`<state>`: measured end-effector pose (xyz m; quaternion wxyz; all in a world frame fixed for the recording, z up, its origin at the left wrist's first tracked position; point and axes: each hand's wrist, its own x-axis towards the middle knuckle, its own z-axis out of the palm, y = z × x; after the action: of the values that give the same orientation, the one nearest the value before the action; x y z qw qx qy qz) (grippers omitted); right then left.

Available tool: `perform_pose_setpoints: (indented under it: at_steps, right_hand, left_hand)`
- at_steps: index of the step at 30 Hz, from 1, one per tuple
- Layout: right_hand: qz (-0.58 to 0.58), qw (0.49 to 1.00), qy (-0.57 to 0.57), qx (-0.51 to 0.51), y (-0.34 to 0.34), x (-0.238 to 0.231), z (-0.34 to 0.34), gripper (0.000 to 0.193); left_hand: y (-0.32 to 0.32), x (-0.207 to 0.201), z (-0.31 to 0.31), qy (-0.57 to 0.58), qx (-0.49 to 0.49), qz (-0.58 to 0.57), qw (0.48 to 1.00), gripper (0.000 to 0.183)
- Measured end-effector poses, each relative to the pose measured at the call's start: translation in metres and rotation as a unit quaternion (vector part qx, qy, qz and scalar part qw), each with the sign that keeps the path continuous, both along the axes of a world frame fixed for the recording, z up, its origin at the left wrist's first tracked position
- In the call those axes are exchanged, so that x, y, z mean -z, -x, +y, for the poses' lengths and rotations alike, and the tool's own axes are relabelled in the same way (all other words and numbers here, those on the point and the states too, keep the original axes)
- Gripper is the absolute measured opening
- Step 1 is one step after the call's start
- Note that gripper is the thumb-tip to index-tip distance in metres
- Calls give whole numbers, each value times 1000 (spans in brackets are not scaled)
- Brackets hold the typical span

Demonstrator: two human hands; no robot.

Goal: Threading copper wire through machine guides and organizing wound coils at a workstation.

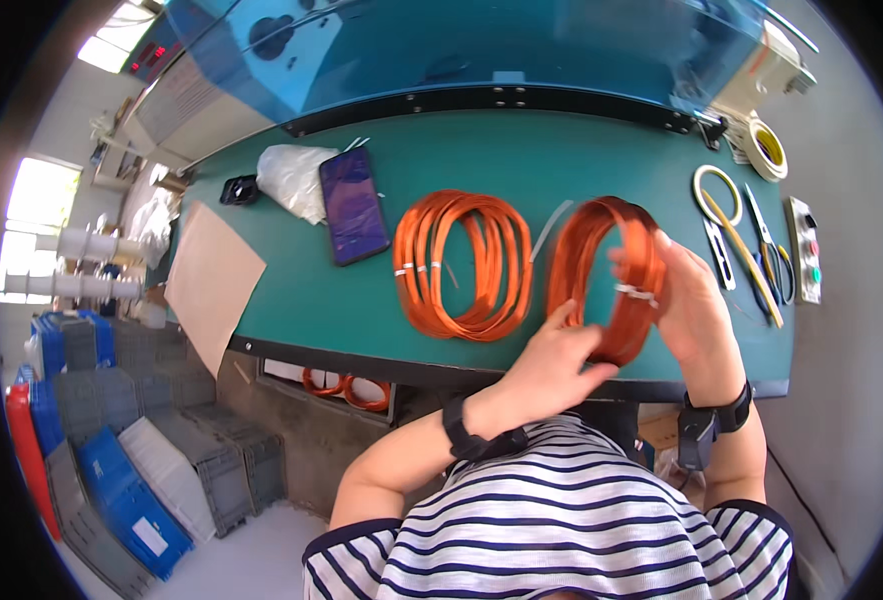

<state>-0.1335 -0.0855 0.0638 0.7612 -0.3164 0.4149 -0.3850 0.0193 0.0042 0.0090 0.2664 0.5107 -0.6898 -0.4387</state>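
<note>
A thick coil of copper-coloured wire (645, 262) is tipped up on its edge over the near right part of the green table (331, 310). My right hand (696, 300) grips its right side, fingers curling behind the band. At the coil's near lower edge, my left hand (559, 368) holds it with fingers and thumb on either side. A white tie (637, 293) wraps the bundle between the hands. Just left of it, several similar wire coils (416, 265) lie flat in an overlapping row, also with white ties. A short pale strip (551, 230) lies between them.
Right: scissors (764, 235), a yellow stick (746, 255), a tape roll (764, 150) and a button box (806, 250). Left: a phone (354, 205), a plastic bag (296, 180) and cardboard (211, 275). A blue-covered machine (481, 50) borders the back. More coils (366, 392) sit in an open drawer.
</note>
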Motion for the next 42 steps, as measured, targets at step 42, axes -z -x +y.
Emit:
perform_pose_setpoints:
  at_steps: [42]
  right_hand:
    - [-147,985,-84,-37,-13,1,-5,24]
  left_hand:
    - [-29,-14,10,316,-394,-49,862,39]
